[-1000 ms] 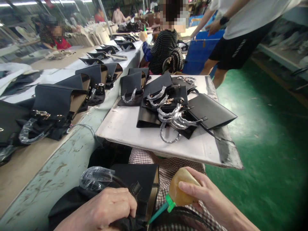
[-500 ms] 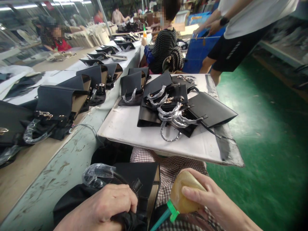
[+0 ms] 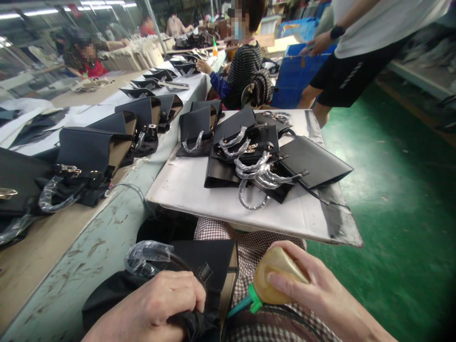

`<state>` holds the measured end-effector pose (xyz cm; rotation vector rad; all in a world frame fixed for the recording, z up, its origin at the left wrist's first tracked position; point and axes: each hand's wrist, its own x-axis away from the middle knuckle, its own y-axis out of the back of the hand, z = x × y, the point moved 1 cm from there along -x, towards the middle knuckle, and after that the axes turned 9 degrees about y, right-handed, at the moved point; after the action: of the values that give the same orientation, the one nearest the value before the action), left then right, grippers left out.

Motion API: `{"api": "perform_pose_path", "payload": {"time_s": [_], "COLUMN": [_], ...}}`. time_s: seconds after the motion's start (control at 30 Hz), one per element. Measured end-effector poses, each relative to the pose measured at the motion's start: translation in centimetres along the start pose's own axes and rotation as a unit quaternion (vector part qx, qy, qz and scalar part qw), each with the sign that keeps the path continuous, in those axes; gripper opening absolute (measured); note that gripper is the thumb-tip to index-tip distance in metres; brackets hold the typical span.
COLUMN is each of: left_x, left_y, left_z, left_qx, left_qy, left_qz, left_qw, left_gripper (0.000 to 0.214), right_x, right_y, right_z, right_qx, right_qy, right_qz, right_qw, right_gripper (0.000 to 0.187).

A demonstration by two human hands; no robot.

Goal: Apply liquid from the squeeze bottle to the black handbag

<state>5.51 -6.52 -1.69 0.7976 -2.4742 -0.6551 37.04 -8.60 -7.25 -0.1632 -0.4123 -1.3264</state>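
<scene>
Across my lap lies a black handbag (image 3: 217, 254) with a tan inner edge and a handle (image 3: 146, 256) wrapped in clear plastic. Its dark cloth lining bunches under my left hand (image 3: 167, 304), whose fingers are curled round the lining beside the bag's opening. Tilted in my right hand (image 3: 299, 280) is an amber glue bottle (image 3: 272, 275) with a green collar and a long teal nozzle pointing down left. The nozzle's tip reaches the bag's edge; whether it touches is hard to tell.
A white-topped table (image 3: 199, 199) ahead carries a pile of black handbags (image 3: 245, 128) with plastic-wrapped handles. More bags (image 3: 83, 147) line the long bench (image 3: 89, 256) on my left. A seated co-worker (image 3: 245, 66) is beyond the table, and a standing person (image 3: 370, 47) is at the right.
The bottle has tilted slightly, its nozzle now more level and shifted up along the bag's edge. My left hand stays on the lining. The seated co-worker's hand now reaches toward the bench.
</scene>
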Motion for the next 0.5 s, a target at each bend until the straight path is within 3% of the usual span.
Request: {"api": "perform_pose_path", "payload": {"time_s": [0.2,0.37,0.5], "left_x": [-0.2,-0.1,0.0], "left_y": [0.0,0.2,0.3], "left_z": [0.0,-0.3,-0.6], "left_qx": [0.003,-0.012,-0.029], "left_qy": [-0.002,0.006,0.020], "left_qz": [0.001,-0.010,-0.006], "left_qw": [1.000,1.000,0.999], "left_gripper": [0.034,0.034,0.034], "right_x": [1.1,0.7,-0.3], "right_y": [-0.7,-0.8,-0.5], "right_z": [1.0,0.4,-0.5], "right_qx": [-0.151,-0.151,-0.153], "right_qy": [-0.032,-0.039,-0.031], "right_qz": [0.046,0.064,0.030], "right_qw": [0.987,0.986,0.987], "right_gripper": [0.044,0.046,0.045]}}
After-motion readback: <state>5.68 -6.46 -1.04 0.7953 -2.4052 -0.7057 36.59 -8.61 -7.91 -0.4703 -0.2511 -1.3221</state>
